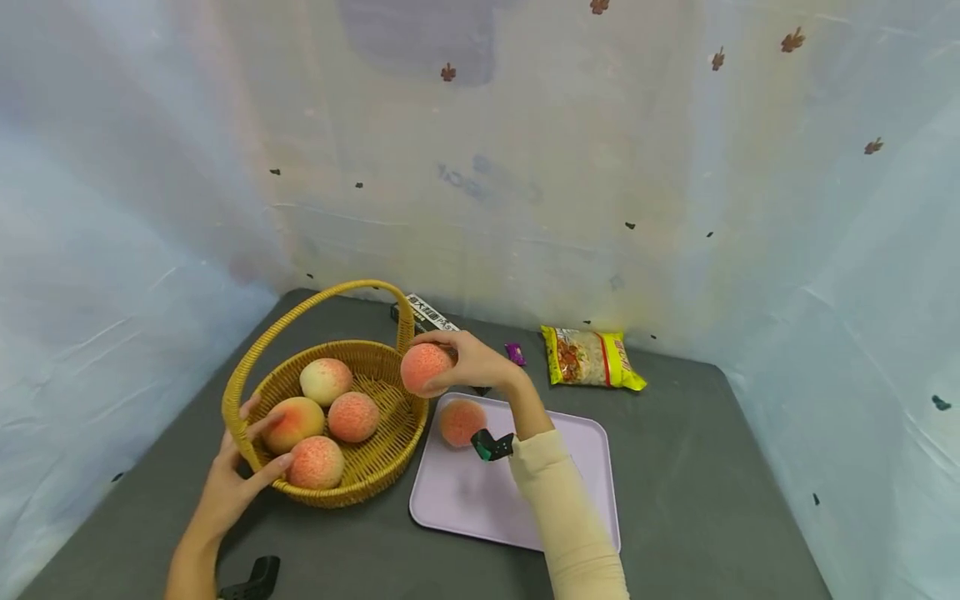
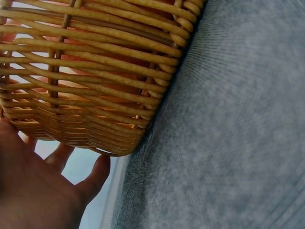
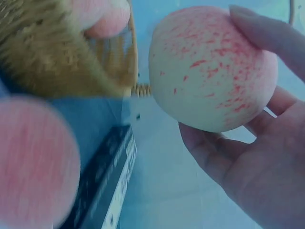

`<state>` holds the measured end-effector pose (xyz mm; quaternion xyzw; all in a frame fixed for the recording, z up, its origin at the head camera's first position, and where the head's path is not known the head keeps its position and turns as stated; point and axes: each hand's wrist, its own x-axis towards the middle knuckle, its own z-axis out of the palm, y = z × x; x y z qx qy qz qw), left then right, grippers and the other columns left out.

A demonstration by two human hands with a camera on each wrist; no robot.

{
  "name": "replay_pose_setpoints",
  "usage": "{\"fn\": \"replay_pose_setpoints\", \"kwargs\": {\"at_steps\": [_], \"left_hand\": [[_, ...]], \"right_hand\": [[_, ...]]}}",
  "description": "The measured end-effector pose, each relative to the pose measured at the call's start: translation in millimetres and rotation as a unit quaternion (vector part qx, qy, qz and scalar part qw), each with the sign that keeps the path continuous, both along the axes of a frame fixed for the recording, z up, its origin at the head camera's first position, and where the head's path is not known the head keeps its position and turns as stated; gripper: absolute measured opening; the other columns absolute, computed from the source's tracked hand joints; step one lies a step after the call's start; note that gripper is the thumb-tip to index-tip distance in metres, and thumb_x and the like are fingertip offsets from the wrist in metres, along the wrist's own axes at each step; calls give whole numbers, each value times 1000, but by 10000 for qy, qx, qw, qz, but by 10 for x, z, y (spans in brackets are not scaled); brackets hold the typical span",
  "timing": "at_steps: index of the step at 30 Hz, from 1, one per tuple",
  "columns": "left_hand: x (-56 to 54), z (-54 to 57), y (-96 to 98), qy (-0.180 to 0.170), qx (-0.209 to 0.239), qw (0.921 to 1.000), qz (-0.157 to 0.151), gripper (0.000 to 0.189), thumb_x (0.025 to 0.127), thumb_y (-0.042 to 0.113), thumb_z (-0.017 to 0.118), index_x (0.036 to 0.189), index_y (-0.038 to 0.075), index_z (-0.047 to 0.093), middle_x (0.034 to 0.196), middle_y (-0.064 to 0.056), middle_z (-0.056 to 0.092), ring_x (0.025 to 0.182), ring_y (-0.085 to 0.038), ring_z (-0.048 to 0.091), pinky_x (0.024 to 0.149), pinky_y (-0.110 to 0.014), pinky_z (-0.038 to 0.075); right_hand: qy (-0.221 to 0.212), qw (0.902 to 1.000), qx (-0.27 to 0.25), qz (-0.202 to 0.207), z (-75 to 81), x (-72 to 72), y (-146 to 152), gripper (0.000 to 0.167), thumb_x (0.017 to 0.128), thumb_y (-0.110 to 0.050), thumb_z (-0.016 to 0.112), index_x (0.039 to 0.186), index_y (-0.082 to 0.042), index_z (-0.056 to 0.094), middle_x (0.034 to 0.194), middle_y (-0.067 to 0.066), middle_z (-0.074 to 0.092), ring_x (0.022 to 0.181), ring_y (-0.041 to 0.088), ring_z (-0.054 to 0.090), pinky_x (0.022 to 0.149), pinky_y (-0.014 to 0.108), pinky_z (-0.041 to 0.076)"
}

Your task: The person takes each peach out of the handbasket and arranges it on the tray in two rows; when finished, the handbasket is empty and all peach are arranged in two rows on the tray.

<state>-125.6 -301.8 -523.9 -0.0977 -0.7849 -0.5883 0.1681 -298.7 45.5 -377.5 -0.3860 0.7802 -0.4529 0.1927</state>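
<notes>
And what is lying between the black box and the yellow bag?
The head view shows a small purple packet between the black box and yellow bag.

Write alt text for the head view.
A person's right hand holds a peach by the right rim of a wicker basket; the left hand touches its left side. Four peaches lie inside, and another peach sits on a lilac tray.

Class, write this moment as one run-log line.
right hand: holds peach near basket | left hand: touches basket | in basket: four peaches | on lilac tray: one peach
</notes>
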Motion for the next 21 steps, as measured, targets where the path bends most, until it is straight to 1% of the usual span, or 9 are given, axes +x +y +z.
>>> {"fn": "replay_pose_setpoints", "kwargs": {"at_steps": [2,4,7,10,14,15,18,21], "left_hand": [[3,7,-5,22,-58,10000,34,63,90,-13,63,149,-1,44,166,-7,6,150,-15,3,112,-36,8],[2,11,-8,34,-126,9999,63,63,90,-13,63,149,-1,44,166,-7,6,150,-15,5,108,-27,12],[-2,12,-5,44,-190,9998,101,63,90,-13,63,149,-1,44,166,-7,7,149,-15,6,106,-24,14],[1,17,11,29,-228,9997,126,63,90,-12,63,149,-1,45,166,-7,7,149,-15,7,106,-24,14],[1,28,25,-15,-212,9997,128,63,90,-12,63,149,0,45,166,-6,7,149,-15,6,109,-29,11],[2,31,29,-24,-193,9998,109,63,90,-12,63,149,0,45,166,-6,7,149,-15,6,111,-33,10],[9,39,32,-78,-174,9998,90,63,91,-11,63,149,1,44,166,-5,6,149,-15,4,111,-36,9],[13,48,35,-102,-196,9997,73,62,92,-11,62,150,1,43,167,-5,5,149,-15,3,110,-33,11]], "right_hand": [[-56,9999,-71,-91,3,7,145,62,80,-10,83,137,-11,60,128,2,61,106,20,62,85,36,54],[-31,9997,-110,-192,-11,16,305,61,80,-10,83,136,-12,61,129,2,61,106,21,62,84,37,54],[-17,9991,-88,-404,-59,31,553,61,79,-10,84,136,-14,62,130,2,61,106,21,62,84,38,54],[-39,9984,19,-561,-115,52,785,63,79,-11,84,137,-10,60,130,4,62,108,22,61,87,39,53],[-310,9970,170,-693,-194,90,1050,66,80,-11,82,140,-6,56,133,9,59,110,25,61,89,42,52],[-400,9965,184,-711,-219,98,1107,65,81,-11,81,141,-6,56,134,10,59,111,26,60,89,42,52],[-575,9953,255,-730,-311,111,1253,65,81,-10,80,141,-8,56,134,11,58,111,27,60,90,43,51],[-616,9954,312,-658,-419,116,1364,63,81,-8,80,140,-8,56,135,12,58,111,28,59,91,44,50]]}}
